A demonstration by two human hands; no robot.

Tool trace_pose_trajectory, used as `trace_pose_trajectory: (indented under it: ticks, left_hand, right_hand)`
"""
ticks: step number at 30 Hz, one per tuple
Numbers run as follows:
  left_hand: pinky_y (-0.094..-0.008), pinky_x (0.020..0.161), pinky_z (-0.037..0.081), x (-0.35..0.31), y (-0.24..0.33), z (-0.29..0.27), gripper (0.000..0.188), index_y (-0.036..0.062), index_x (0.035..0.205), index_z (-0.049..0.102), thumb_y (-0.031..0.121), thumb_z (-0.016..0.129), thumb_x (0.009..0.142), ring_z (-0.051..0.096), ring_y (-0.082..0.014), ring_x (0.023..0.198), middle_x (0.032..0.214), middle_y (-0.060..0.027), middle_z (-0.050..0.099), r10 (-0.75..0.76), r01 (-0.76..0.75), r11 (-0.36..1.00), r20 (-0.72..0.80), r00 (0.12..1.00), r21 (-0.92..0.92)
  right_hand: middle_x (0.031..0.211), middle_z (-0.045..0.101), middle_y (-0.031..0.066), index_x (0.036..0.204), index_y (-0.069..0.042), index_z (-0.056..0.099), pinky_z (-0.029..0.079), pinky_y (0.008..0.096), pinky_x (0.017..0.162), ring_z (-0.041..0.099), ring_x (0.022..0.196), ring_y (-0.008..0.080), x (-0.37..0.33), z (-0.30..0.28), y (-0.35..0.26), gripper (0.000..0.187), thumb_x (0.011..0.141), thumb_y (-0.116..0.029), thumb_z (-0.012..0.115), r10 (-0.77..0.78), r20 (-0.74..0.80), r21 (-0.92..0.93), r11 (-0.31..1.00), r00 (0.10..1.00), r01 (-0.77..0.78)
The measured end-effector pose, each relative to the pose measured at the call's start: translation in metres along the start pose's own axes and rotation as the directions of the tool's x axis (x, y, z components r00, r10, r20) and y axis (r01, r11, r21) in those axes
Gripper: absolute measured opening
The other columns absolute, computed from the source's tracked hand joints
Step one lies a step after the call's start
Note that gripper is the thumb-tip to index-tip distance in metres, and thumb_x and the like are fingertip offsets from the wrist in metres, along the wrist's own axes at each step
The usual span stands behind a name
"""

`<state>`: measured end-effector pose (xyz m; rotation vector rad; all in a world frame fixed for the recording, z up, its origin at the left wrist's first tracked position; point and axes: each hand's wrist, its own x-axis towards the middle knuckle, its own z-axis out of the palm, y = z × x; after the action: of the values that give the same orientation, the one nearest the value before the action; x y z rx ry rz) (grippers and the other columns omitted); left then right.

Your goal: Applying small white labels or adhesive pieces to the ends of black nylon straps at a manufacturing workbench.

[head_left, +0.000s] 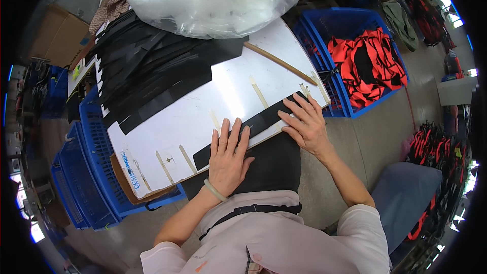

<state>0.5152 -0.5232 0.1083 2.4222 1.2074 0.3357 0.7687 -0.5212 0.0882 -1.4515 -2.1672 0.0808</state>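
Note:
Along the near edge of a white tabletop (233,78) lies a long black strip of sheet material (260,120), slanting up to the right. My left hand (228,161) rests on it left of its middle, fingers stretched out flat; a pale bangle circles that wrist. Near the strip's right end, my right hand (307,126) also lies flat with its fingers extended. Many similar black strips (157,66) are heaped in overlapping layers on the left and far part of the table. A thin wooden stick (280,63) lies beyond my right hand.
A large clear plastic bag of white material (215,0) covers the table's far side. Right of the table stands a blue crate (350,113) holding red and black fabric pieces (368,66). More blue crates (91,172) stand at the left. A grey-covered seat (408,195) is at the lower right.

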Motion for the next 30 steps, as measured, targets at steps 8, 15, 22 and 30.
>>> trace_pose_trajectory:
  ticks: [8,15,22,30]
  left_hand:
    - [-0.0520,0.114,0.019,0.020,-0.007,0.014,0.079,0.0029,0.141,0.038,0.012,0.075,0.072,0.026,-0.0365,0.141,0.149,-0.0188,0.033,0.091,-0.089,0.992,-0.021,0.996,0.095]
    - [-0.0509,0.113,0.022,0.033,-0.010,0.012,0.071,0.0069,0.138,0.043,0.012,0.072,0.074,0.033,-0.0362,0.138,0.147,-0.0181,0.037,0.149,-0.153,0.981,0.041,0.988,0.123]
    - [-0.0538,0.110,0.025,0.018,-0.007,0.023,0.054,0.0185,0.141,0.044,0.023,0.052,0.088,0.035,-0.0323,0.138,0.148,-0.0137,0.038,0.096,-0.104,0.957,0.042,0.995,0.272]
    - [-0.0480,0.113,0.026,0.025,-0.011,0.027,0.048,0.0130,0.138,0.045,0.021,0.049,0.091,0.038,-0.0294,0.135,0.146,-0.0112,0.041,0.139,-0.097,0.974,-0.203,0.969,0.203]
  right_hand:
    - [0.094,0.064,0.0138,0.087,0.000,0.065,0.048,0.0402,0.072,0.059,0.074,0.0268,-0.139,0.024,0.021,0.021,0.091,-0.019,0.058,0.908,0.113,0.338,0.347,0.404,-0.875]
    - [0.073,0.062,0.0065,0.089,0.000,0.065,0.047,0.0309,0.067,0.055,0.069,0.0148,-0.284,0.151,-0.042,0.039,0.094,-0.038,0.057,0.766,0.643,0.616,-0.526,-0.011,-0.586]
    - [0.074,0.061,0.0059,0.089,0.000,0.064,0.046,0.0302,0.068,0.055,0.069,0.0143,-0.159,0.184,-0.020,0.036,0.094,-0.035,0.057,0.737,0.676,0.473,-0.461,-0.026,-0.751]
    - [0.074,0.061,0.0052,0.088,0.001,0.064,0.046,0.0294,0.069,0.054,0.070,0.0136,-0.137,0.149,-0.025,0.033,0.095,-0.031,0.057,0.637,0.751,0.337,-0.139,0.177,-0.931]
